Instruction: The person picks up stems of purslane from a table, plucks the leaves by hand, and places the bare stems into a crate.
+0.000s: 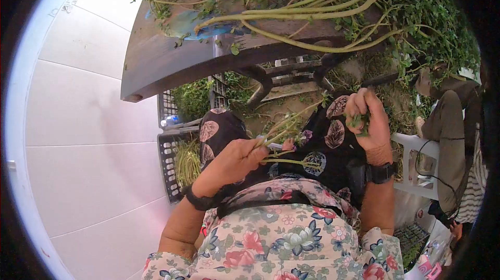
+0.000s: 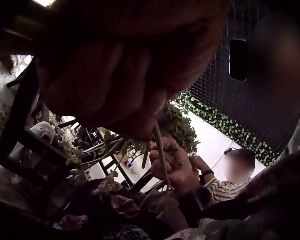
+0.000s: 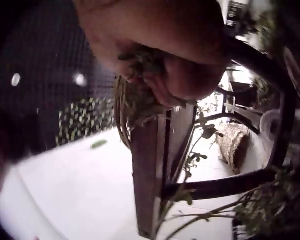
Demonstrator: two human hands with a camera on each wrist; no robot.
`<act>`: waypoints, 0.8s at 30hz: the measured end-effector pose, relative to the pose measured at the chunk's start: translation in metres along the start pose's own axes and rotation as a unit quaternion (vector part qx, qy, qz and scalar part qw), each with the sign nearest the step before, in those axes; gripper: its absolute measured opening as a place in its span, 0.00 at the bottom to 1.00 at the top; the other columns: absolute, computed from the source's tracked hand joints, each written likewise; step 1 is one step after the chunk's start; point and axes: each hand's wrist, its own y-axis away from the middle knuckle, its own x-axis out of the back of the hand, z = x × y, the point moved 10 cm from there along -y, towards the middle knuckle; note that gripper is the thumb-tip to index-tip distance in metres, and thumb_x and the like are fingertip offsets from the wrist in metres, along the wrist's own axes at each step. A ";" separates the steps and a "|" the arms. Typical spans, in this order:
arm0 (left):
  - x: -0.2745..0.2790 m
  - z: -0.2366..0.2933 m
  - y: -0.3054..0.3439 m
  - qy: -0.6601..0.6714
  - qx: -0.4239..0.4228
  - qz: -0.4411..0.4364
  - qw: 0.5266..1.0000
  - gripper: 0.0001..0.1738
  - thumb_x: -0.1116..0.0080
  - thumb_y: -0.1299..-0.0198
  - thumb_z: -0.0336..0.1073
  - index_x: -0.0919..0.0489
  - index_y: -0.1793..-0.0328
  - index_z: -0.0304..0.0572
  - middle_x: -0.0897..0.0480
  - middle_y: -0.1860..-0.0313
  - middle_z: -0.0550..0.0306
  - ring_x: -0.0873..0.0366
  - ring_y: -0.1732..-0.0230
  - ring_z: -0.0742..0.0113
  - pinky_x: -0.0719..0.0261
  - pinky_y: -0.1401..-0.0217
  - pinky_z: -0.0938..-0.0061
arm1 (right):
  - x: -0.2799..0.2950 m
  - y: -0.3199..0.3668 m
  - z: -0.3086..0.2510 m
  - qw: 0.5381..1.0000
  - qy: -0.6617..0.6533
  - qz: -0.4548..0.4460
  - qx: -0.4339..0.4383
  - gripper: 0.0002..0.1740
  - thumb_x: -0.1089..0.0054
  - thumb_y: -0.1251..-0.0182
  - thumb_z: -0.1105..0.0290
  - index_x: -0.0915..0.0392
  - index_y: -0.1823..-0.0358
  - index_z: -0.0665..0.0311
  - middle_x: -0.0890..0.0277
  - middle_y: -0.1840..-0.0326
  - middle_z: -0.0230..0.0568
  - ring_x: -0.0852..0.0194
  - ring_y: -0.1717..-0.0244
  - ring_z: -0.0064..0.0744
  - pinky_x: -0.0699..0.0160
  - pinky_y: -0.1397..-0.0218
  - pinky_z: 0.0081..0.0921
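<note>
In the head view the left hand [image 1: 238,159] grips a few thin green stems [image 1: 285,162] with small leaves, which reach to the right over the lap. The right hand [image 1: 371,119] is raised to the right of them, fingers curled around a small clump of green leaves [image 1: 357,122]. The two hands are apart. Dark and close in the left wrist view, the left hand [image 2: 115,80] has a stem [image 2: 161,152] hanging from its fingertips. Leaf bits [image 3: 142,62] show within the curled right hand [image 3: 165,45] in the right wrist view.
A dark wooden table [image 1: 172,61] bears heaped leafy stems [image 1: 323,11] along the far side. Black crates [image 1: 170,168] with greens stand at the left by a white wall [image 1: 99,139]. At the right, a person in a striped top sits on a white chair [image 1: 416,160].
</note>
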 end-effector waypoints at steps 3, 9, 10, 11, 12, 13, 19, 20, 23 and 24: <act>-0.001 -0.001 0.000 -0.010 0.005 -0.006 1.000 0.15 0.56 0.36 0.39 0.30 0.70 0.34 0.30 0.84 0.53 0.30 0.82 0.62 0.33 0.77 0.70 | -0.021 -0.002 -0.025 0.907 0.406 0.087 0.076 0.06 0.49 0.38 0.69 0.26 0.66 0.62 0.27 0.74 0.40 0.31 0.77 0.32 0.31 0.72 0.29; 0.000 0.004 0.003 -0.028 -0.001 -0.001 1.000 0.15 0.56 0.36 0.38 0.30 0.70 0.33 0.29 0.84 0.51 0.29 0.82 0.60 0.32 0.76 0.69 | -0.081 -0.002 0.000 0.672 0.723 -0.056 0.151 0.11 0.47 0.43 0.70 0.24 0.59 0.62 0.24 0.68 0.47 0.26 0.68 0.51 0.28 0.65 0.41; 0.000 0.006 0.003 -0.031 -0.004 0.001 1.000 0.15 0.56 0.36 0.38 0.30 0.69 0.33 0.29 0.84 0.51 0.29 0.82 0.60 0.32 0.76 0.69 | -0.080 -0.003 0.004 0.668 0.728 -0.064 0.140 0.11 0.48 0.44 0.70 0.24 0.59 0.62 0.24 0.67 0.48 0.26 0.67 0.51 0.27 0.65 0.40; 0.000 0.006 0.004 -0.028 -0.003 0.001 1.000 0.15 0.56 0.36 0.38 0.30 0.69 0.33 0.29 0.84 0.51 0.29 0.82 0.60 0.32 0.76 0.69 | -0.078 -0.004 0.009 0.664 0.733 -0.072 0.129 0.11 0.48 0.44 0.71 0.24 0.59 0.63 0.24 0.67 0.48 0.26 0.67 0.52 0.27 0.65 0.39; 0.000 0.006 0.004 -0.026 -0.002 0.001 1.000 0.15 0.56 0.35 0.38 0.30 0.69 0.33 0.29 0.84 0.51 0.29 0.82 0.59 0.32 0.76 0.68 | -0.075 -0.006 0.014 0.660 0.738 -0.079 0.119 0.11 0.48 0.44 0.71 0.24 0.59 0.63 0.24 0.66 0.48 0.26 0.67 0.52 0.26 0.65 0.38; 0.000 0.006 0.004 -0.023 -0.001 0.001 1.000 0.15 0.57 0.35 0.38 0.30 0.69 0.33 0.29 0.84 0.51 0.29 0.82 0.59 0.32 0.76 0.68 | -0.073 -0.008 0.012 0.686 0.710 -0.063 0.145 0.11 0.48 0.45 0.71 0.25 0.60 0.63 0.24 0.66 0.47 0.26 0.68 0.50 0.26 0.65 0.37; -0.009 0.005 -0.001 0.006 0.011 -0.015 1.000 0.19 0.56 0.33 0.46 0.28 0.66 0.35 0.32 0.81 0.65 0.37 0.79 0.79 0.35 0.76 0.81 | -0.017 -0.020 0.015 0.863 0.493 0.109 0.029 0.13 0.50 0.45 0.71 0.27 0.58 0.62 0.26 0.66 0.39 0.28 0.69 0.33 0.28 0.70 0.24; -0.009 0.002 0.001 0.039 0.021 -0.022 0.999 0.20 0.56 0.33 0.47 0.28 0.66 0.35 0.31 0.80 0.65 0.37 0.78 0.79 0.35 0.76 0.81 | 0.004 -0.016 0.012 0.879 0.449 0.154 0.051 0.12 0.50 0.44 0.70 0.28 0.57 0.62 0.26 0.65 0.38 0.29 0.69 0.30 0.30 0.72 0.23; 0.001 -0.009 0.009 0.108 0.048 -0.023 0.993 0.20 0.55 0.33 0.48 0.27 0.64 0.36 0.30 0.78 0.67 0.35 0.77 0.80 0.35 0.76 0.83 | 0.051 -0.013 0.025 0.980 -0.019 0.193 -0.041 0.09 0.50 0.36 0.62 0.31 0.63 0.59 0.27 0.61 0.37 0.32 0.67 0.23 0.38 0.81 0.16; 0.006 -0.010 0.011 0.114 0.059 -0.009 0.992 0.20 0.55 0.34 0.48 0.26 0.64 0.37 0.29 0.78 0.67 0.35 0.77 0.81 0.34 0.76 0.84 | 0.046 -0.013 0.022 0.984 -0.080 0.153 -0.040 0.10 0.50 0.36 0.60 0.32 0.65 0.59 0.28 0.63 0.37 0.33 0.68 0.22 0.39 0.83 0.16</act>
